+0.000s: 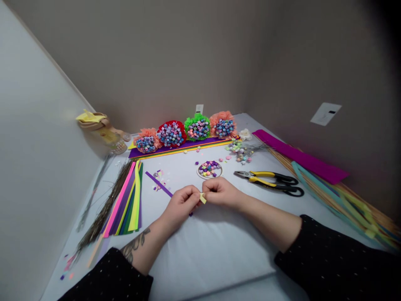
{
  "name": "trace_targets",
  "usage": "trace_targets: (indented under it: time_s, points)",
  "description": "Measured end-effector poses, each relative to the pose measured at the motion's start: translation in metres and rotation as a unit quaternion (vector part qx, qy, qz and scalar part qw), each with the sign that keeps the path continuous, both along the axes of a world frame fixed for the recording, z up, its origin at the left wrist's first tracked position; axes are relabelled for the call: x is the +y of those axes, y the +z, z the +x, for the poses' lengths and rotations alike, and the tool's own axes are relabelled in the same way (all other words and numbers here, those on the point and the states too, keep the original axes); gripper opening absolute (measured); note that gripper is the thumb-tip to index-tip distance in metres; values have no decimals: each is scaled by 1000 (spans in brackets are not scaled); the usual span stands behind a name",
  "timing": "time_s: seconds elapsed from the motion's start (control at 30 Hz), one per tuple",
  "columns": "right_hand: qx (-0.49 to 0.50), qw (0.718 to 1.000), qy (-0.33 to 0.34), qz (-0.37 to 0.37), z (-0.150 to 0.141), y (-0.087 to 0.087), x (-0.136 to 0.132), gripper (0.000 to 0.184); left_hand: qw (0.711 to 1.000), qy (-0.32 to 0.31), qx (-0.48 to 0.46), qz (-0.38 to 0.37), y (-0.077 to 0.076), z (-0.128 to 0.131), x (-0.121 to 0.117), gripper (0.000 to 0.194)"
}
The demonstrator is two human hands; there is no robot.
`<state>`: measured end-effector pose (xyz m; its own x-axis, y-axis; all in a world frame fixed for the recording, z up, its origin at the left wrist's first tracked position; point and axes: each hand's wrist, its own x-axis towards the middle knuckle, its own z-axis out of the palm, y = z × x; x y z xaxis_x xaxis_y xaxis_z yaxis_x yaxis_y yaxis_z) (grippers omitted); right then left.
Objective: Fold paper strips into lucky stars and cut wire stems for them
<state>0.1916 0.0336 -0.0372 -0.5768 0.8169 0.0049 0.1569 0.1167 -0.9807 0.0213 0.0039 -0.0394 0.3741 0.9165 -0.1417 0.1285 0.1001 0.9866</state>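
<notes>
The fingers of both hands (pixel 209 191) are closed and pinch a small yellow paper strip (pixel 203 198). Just beyond the fingers is a round dish (pixel 209 177) with paper stars (pixel 209 168); pliers (pixel 266 179) lie to their right.

My fingers (pixel 213 188) hide most of the yellow paper strip (pixel 203 199), so I can't tell how it's folded. My left hand (pixel 180 207) covers part of the purple strip (pixel 159 184). The paper stars (pixel 209 168) in the dish (pixel 209 177) are too small to make out singly, and the picture's bottom edge cuts off my black sleeves (pixel 313 259).
</notes>
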Motion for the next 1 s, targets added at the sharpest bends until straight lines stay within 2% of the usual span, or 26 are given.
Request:
trace_targets:
  time_s: [0.13,0.3,0.5,0.83,1.0]
  points:
    - [5,999,14,-29,-1,0,0,16,990,42,90,97,5,1,0,25]
    - [50,991,10,-126,-3,0,0,23,984,100,109,101,6,-1,3,23]
    - [34,997,12,-64,-6,-4,-2,27,982,96,117,111,3,-1,2,21]
    - [6,998,-49,-43,-8,-4,-4,17,982,87,111,123,3,1,3,22]
    - [-21,997,-70,21,-9,-6,-3,12,990,70,92,85,3,2,2,20]
